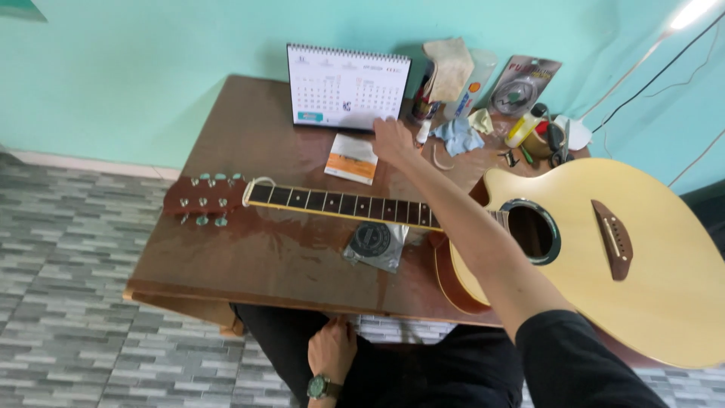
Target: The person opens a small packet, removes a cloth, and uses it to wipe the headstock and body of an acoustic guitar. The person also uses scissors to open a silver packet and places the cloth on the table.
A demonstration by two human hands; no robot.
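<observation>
The right hand reaches across the acoustic guitar lying flat on the brown table; its fingers rest, loosely spread, at the base of the desk calendar, just beside an orange-and-white paper packet; it pinches nothing that I can see; the left hand lies relaxed on the lap, holding nothing. The step looks like fetching something from the table's far edge; the fingers would need to close on it; a coiled string in a clear packet waits below the neck.

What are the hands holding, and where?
Nothing. The right hand reaches over the guitar, its fingers at the desk calendar and a small packet. The left hand rests on the lap.
</observation>
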